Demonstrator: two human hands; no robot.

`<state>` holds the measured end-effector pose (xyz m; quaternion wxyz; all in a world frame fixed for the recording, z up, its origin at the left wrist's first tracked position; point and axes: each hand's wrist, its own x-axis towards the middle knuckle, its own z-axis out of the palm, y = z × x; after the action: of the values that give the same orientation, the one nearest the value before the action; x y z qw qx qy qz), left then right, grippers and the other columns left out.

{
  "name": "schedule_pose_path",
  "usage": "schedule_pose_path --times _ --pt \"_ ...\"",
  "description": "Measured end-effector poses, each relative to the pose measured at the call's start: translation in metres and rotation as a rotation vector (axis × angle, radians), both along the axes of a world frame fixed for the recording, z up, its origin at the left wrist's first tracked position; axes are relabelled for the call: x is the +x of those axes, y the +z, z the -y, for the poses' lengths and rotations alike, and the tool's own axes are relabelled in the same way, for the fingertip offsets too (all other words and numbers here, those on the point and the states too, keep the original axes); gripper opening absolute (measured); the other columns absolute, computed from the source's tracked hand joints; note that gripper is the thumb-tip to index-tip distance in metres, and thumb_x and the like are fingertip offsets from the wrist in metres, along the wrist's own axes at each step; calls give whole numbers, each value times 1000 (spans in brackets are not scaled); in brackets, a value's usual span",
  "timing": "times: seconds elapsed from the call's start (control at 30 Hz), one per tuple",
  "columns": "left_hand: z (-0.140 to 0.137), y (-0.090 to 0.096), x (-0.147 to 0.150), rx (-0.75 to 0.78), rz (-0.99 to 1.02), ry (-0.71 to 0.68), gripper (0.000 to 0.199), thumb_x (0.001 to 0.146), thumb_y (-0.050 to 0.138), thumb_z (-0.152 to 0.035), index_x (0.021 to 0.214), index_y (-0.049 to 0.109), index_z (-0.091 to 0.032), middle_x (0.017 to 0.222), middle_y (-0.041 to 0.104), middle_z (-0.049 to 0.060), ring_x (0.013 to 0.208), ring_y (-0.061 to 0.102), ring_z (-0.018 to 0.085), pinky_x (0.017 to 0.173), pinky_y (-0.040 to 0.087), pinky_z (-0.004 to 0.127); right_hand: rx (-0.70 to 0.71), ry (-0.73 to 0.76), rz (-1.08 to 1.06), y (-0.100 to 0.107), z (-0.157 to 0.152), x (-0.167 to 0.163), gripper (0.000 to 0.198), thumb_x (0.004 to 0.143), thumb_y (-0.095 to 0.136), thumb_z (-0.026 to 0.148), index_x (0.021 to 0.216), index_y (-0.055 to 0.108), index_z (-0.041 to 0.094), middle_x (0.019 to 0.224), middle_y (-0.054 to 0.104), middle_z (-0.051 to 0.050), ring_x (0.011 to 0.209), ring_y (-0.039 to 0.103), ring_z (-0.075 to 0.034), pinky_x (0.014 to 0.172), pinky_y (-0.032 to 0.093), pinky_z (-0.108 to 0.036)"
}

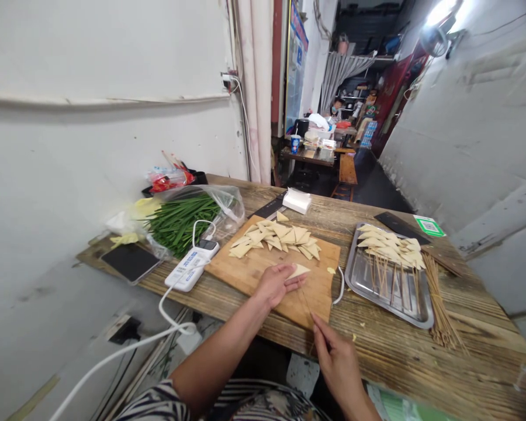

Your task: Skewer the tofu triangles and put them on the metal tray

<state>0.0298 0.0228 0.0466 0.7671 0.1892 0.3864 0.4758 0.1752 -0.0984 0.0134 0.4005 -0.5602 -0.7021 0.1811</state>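
My left hand (pixel 275 285) holds a thin, pale yellow triangle of tofu sheet (pixel 300 271) over the wooden cutting board (pixel 241 273). Between the fingers of my right hand (pixel 335 352) is a thin bamboo skewer (pixel 305 302). Its tip reaches up to the triangle beside my left fingers; whether it has pierced the piece I cannot tell. A loose pile of tofu triangles (pixel 276 235) lies on the board's far part. On the right, a metal tray (pixel 355 282) carries skewered triangles (pixel 390 244), their sticks pointing towards me. A bundle of bamboo skewers (pixel 440 307) lies against the tray's right side.
Left of the board are a white power strip (pixel 187 270), a bag of green chives (pixel 179 221) and a dark flat device (pixel 131 257). Behind it stands a small white box (pixel 297 200). A QR-code card (pixel 429 225) lies far right. A person (pixel 335 109) is in the background.
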Motion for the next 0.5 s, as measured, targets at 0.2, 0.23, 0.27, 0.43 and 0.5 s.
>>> schedule_pose_path --times 0.2,0.23,0.27,0.43,0.5 --pt "1 -2 1 16 -40 -29 9 73 59 -13 79 54 -8 83 64 13 78 64 22 77 50 35 -10 -10 -4 2 -1 -3 33 87 39 25 107 61 11 99 66 -10 88 64 -18 78 51 -26" --pt "1 -2 1 17 -46 -30 9 74 59 -13 79 54 -8 83 64 13 78 64 22 77 50 35 -12 -15 -1 3 -1 -4 33 87 39 25 107 61 10 98 66 -11 87 64 -18 78 51 -26" --pt "1 -2 1 17 -53 -32 9 74 59 -13 79 54 -8 82 64 13 77 65 22 77 50 35 -14 -21 3 3 -1 -5 34 87 39 25 106 62 10 97 66 -11 86 64 -18 77 51 -26" --pt "1 -1 1 28 -61 -47 8 75 58 -15 79 55 -9 82 65 13 77 65 21 76 50 34 -26 -56 18 2 -4 -8 35 87 37 27 104 63 10 96 67 -12 83 65 -19 74 52 -25" --pt "1 -1 0 31 -60 -50 8 75 59 -16 78 56 -9 84 65 13 78 64 21 76 50 34 -30 -66 20 1 -4 -10 36 87 37 27 104 63 9 96 67 -12 83 65 -19 75 52 -25"
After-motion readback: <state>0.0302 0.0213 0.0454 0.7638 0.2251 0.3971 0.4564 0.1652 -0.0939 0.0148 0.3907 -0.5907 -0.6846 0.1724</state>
